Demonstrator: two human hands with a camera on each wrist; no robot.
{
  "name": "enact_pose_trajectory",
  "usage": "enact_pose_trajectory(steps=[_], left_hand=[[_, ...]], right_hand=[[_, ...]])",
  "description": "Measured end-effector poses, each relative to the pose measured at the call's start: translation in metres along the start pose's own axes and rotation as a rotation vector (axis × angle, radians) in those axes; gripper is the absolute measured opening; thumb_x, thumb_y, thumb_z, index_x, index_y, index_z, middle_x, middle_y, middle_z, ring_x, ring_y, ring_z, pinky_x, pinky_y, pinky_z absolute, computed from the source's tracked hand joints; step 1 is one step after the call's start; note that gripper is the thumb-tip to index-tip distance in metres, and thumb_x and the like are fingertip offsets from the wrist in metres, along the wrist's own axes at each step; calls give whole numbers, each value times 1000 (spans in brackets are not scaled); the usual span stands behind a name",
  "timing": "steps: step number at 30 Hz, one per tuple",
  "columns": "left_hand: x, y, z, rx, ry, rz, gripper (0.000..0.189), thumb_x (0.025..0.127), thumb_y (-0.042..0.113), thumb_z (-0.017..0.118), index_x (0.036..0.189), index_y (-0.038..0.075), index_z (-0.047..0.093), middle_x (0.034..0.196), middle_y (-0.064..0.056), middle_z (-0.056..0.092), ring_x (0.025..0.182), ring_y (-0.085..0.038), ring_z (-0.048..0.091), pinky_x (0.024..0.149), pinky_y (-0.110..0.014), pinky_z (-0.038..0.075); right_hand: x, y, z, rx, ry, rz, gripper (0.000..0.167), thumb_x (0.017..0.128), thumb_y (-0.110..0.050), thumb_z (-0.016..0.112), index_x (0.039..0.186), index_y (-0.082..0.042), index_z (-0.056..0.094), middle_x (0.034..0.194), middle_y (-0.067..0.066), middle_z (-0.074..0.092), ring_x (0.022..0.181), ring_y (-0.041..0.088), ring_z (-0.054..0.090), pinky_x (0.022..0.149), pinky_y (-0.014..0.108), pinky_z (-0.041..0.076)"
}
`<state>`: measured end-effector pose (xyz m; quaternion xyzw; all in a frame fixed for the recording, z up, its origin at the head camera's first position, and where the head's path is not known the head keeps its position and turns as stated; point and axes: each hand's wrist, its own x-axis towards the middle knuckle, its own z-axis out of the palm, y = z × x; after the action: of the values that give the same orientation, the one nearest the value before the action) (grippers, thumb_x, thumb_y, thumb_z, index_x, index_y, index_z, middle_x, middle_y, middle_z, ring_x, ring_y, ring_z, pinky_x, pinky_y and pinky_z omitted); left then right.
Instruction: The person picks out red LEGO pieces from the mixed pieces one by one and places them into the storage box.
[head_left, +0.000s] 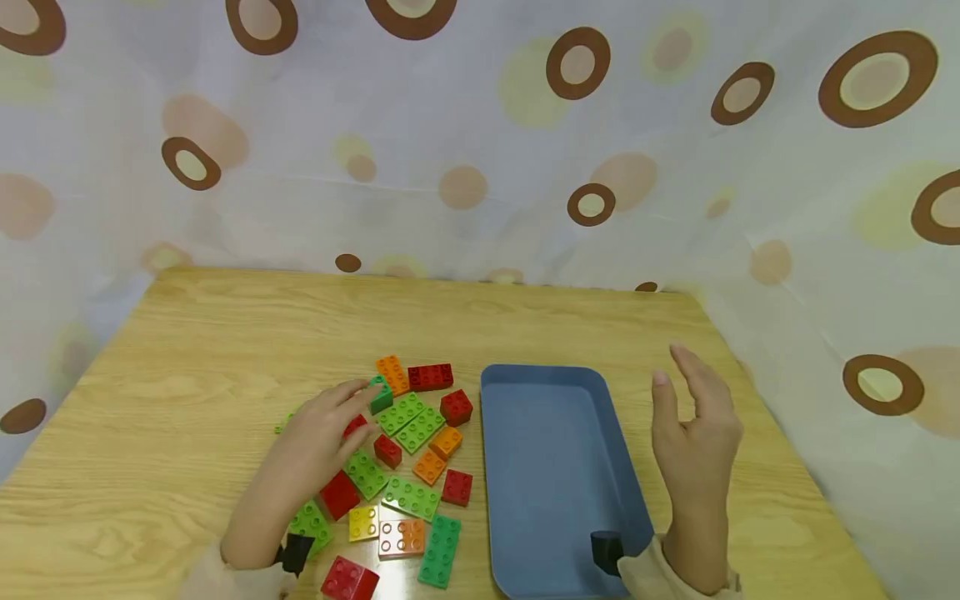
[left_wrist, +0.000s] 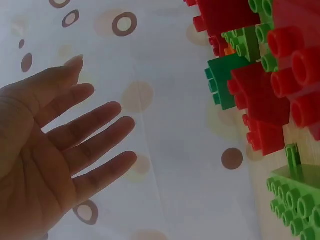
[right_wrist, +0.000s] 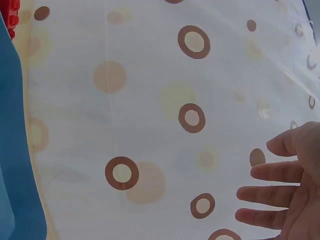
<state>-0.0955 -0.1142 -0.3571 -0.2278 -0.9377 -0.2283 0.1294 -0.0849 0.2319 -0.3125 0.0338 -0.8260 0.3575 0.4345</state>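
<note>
My left hand (head_left: 318,442) hovers over a spread of toy building bricks, fingers extended and holding nothing. Under and around it lie a dark green brick (head_left: 381,394), a small red brick (head_left: 387,451) and a light green brick (head_left: 366,475); the hand hides part of the pile. In the left wrist view its fingers (left_wrist: 92,130) are spread, apart from the bricks. Right of the blue tray (head_left: 558,467), my right hand (head_left: 697,442) is raised with thumb and fingers apart. Nothing is in its grasp, and the right wrist view shows the fingers (right_wrist: 267,196) loosely extended.
More bricks lie left of the tray, among them an orange brick (head_left: 392,375), a dark red brick (head_left: 431,377), a yellow brick (head_left: 363,523) and a long green brick (head_left: 439,551). A patterned curtain (head_left: 465,125) hangs behind the wooden table (head_left: 225,333).
</note>
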Motion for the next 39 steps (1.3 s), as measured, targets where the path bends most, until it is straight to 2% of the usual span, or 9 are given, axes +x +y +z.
enact_pose_trajectory(steps=[4, 8, 10, 13, 17, 20, 22, 34, 39], left_hand=[[2, 4, 6, -30, -109, -38, 42, 81, 11, 70, 121, 1, 60, 122, -21, 58, 105, -37, 60, 86, -49, 51], [2, 7, 13, -83, -218, -95, 43, 82, 8, 68, 123, -2, 57, 124, -23, 55, 105, -36, 60, 85, -46, 52], [2, 8, 18, -96, -254, -117, 43, 82, 8, 68, 122, -3, 57, 124, -23, 55, 102, -35, 60, 83, -44, 53], [2, 10, 23, -90, -279, -139, 42, 81, 8, 69, 121, -3, 58, 120, -23, 56, 98, -33, 61, 80, -41, 54], [0, 10, 27, -43, -287, -132, 43, 78, 6, 72, 118, -4, 60, 116, -22, 58, 96, -32, 60, 78, -40, 55], [-1, 8, 29, 1, -287, -99, 42, 76, 5, 73, 115, -4, 61, 113, -22, 59, 98, -33, 60, 78, -40, 54], [0, 5, 31, 22, -286, -73, 40, 76, 4, 73, 113, -3, 63, 111, -22, 60, 98, -33, 60, 78, -40, 55], [10, 2, 43, 81, -364, 5, 14, 77, -2, 70, 91, 1, 68, 82, -8, 61, 75, -18, 58, 64, -28, 52], [13, 3, 43, 58, -401, -6, 11, 78, -1, 69, 88, 3, 68, 81, -6, 63, 73, -16, 57, 65, -27, 52]], right_hand=[[-3, -1, -8, -27, -12, 99, 31, 87, -3, 59, 117, 5, 61, 119, 24, 60, 116, 39, 53, 98, 12, 36], [-11, 2, -22, -89, -103, 258, 34, 90, -9, 58, 121, 5, 58, 126, 25, 56, 121, 40, 48, 104, 41, 39], [-19, 6, -29, -129, -168, 369, 37, 92, -14, 55, 124, 3, 56, 129, 25, 53, 122, 41, 47, 96, 55, 40], [-34, 17, -38, -187, -273, 540, 41, 95, -21, 50, 130, 0, 52, 134, 24, 49, 121, 42, 47, 91, 55, 44], [-55, 35, -47, -246, -395, 684, 45, 97, -26, 45, 133, 0, 47, 132, 27, 48, 104, 43, 57, 61, 33, 54], [-71, 45, -50, -247, -469, 735, 46, 97, -26, 44, 133, 3, 46, 131, 28, 49, 101, 43, 59, 51, 17, 46], [-80, 49, -50, -231, -521, 759, 47, 97, -26, 45, 134, 4, 44, 134, 27, 47, 108, 42, 56, 57, 15, 47], [-115, 54, -43, -147, -529, 762, 36, 89, -4, 56, 122, 8, 55, 115, 27, 61, 96, 34, 65, 70, 23, 55], [-120, 56, -46, -142, -511, 809, 34, 88, -1, 55, 121, 7, 57, 113, 26, 63, 78, 6, 62, 62, 15, 49]])
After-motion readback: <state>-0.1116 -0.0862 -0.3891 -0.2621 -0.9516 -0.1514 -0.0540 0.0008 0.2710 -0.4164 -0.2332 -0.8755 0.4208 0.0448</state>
